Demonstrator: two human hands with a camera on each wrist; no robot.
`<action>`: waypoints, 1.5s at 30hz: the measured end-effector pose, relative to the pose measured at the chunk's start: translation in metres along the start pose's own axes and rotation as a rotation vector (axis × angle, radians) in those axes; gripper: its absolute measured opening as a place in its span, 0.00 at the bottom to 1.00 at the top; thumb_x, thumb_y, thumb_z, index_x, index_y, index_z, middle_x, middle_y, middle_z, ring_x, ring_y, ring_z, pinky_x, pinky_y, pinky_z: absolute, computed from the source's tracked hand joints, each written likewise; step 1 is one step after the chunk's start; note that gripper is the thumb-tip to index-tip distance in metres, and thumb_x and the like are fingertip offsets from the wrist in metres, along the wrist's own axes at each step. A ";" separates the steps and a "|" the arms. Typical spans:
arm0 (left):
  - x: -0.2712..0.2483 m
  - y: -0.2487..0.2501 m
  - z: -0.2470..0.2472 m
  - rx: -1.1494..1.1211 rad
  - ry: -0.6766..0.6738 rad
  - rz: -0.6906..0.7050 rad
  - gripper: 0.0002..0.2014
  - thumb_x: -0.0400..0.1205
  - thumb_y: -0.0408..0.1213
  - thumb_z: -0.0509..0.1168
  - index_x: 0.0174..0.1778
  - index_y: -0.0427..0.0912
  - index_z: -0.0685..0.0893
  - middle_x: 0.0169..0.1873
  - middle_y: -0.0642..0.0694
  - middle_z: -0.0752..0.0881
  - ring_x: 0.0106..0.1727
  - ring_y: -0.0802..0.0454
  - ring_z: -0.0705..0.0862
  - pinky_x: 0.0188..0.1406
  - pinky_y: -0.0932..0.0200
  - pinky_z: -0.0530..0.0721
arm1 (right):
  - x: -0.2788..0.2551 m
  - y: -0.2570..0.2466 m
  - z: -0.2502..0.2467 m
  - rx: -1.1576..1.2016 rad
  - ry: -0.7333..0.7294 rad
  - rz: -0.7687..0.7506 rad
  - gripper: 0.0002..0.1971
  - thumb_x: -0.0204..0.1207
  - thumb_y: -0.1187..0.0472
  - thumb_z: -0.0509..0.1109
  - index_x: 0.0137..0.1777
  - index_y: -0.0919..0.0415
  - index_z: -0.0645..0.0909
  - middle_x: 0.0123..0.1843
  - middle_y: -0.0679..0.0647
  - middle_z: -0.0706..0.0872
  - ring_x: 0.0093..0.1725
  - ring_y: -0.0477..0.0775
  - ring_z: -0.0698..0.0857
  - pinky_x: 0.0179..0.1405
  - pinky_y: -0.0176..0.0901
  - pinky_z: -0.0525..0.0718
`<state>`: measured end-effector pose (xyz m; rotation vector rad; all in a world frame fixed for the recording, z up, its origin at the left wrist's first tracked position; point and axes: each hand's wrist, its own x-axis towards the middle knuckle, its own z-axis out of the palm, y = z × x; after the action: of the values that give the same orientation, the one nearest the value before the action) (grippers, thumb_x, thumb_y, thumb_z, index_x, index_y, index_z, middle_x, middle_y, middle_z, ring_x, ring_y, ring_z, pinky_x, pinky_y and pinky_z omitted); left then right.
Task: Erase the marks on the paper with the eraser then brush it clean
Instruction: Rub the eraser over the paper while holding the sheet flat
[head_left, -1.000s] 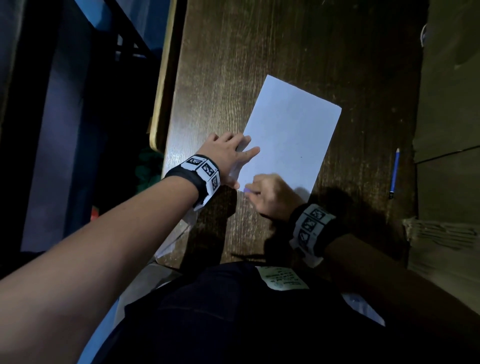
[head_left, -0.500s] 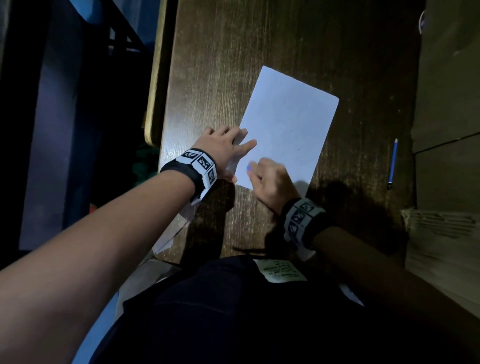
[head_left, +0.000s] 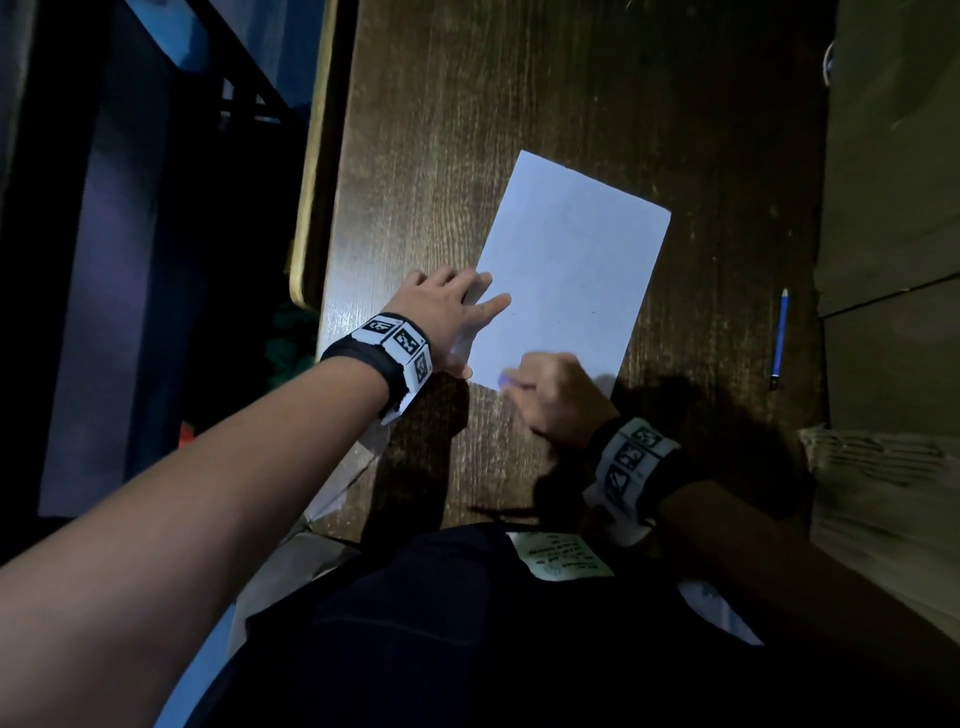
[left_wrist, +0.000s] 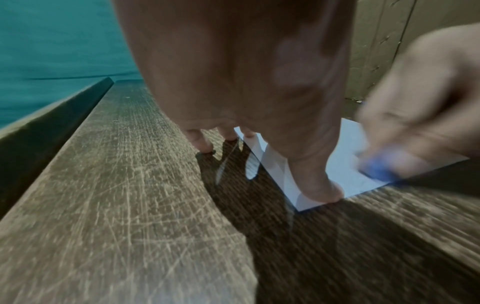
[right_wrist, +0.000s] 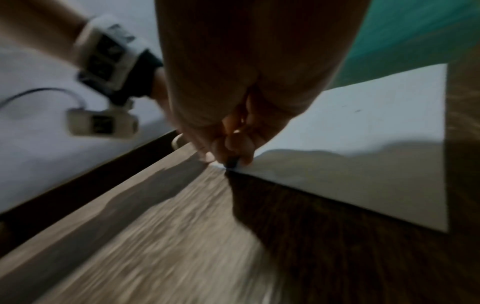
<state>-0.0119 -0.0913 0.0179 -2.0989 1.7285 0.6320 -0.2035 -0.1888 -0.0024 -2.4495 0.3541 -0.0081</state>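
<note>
A white sheet of paper (head_left: 571, 270) lies slanted on the dark wooden table (head_left: 519, 104). My left hand (head_left: 452, 312) rests flat on the paper's left edge, fingers spread, thumb pressing the near corner (left_wrist: 322, 191). My right hand (head_left: 550, 395) pinches a small blue eraser (head_left: 503, 383) against the paper's near edge; the eraser (left_wrist: 376, 170) is blurred in the left wrist view and shows only as a dark tip (right_wrist: 232, 164) in the right wrist view. A few faint specks remain on the paper (right_wrist: 363, 123).
A blue pencil (head_left: 779, 340) lies on the table to the right of the paper. Brown cardboard (head_left: 893, 208) stands along the right side. The table's left edge (head_left: 311, 234) drops off to a dark gap. A printed slip (head_left: 561, 558) lies on my lap.
My right hand has rubbed back and forth with the eraser near the paper's near-left corner and now sits back at the near edge. The left hand stays pressing the paper.
</note>
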 end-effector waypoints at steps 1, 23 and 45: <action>0.000 0.000 0.000 -0.001 0.001 0.000 0.53 0.73 0.68 0.74 0.88 0.62 0.49 0.86 0.47 0.55 0.79 0.40 0.63 0.69 0.40 0.74 | 0.007 0.005 -0.004 -0.041 0.097 0.036 0.16 0.75 0.70 0.73 0.28 0.67 0.74 0.26 0.54 0.70 0.25 0.56 0.70 0.25 0.50 0.72; 0.001 0.006 0.004 0.010 0.009 0.002 0.54 0.72 0.70 0.72 0.88 0.63 0.49 0.84 0.46 0.57 0.78 0.40 0.64 0.68 0.39 0.75 | 0.008 0.017 -0.013 -0.045 0.220 0.129 0.18 0.79 0.64 0.66 0.27 0.66 0.72 0.26 0.55 0.68 0.26 0.57 0.68 0.28 0.47 0.65; -0.055 0.017 0.047 -0.590 0.306 -0.020 0.20 0.73 0.47 0.81 0.53 0.39 0.88 0.61 0.39 0.81 0.61 0.36 0.82 0.55 0.40 0.85 | 0.059 0.003 -0.011 0.246 -0.276 0.124 0.06 0.81 0.58 0.70 0.52 0.49 0.89 0.48 0.45 0.79 0.48 0.49 0.82 0.48 0.54 0.85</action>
<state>-0.0433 -0.0240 0.0083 -2.7286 1.8337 0.9479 -0.1488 -0.2128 -0.0006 -2.1469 0.3579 0.3176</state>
